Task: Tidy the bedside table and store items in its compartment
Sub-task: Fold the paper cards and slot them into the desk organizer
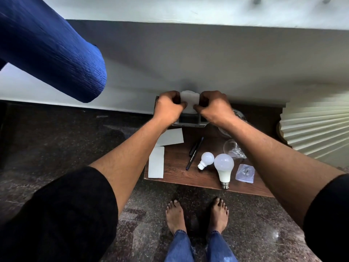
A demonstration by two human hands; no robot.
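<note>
Left hand (167, 107) and right hand (215, 108) each pinch one side of a white folded paper sheet (189, 102), held above a grey box (188, 121) at the rear of the brown wooden bedside table (177, 163).

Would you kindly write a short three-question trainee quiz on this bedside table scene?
1. True or false: both hands grip the white paper.
2. How many white bulbs lie on the table?
3. Where is the pen: A) left of the bulbs, B) right of them?

Key: 1. True; left hand and right hand pinch it. 2. Two: small bulb, large bulb. 3. A.
</note>
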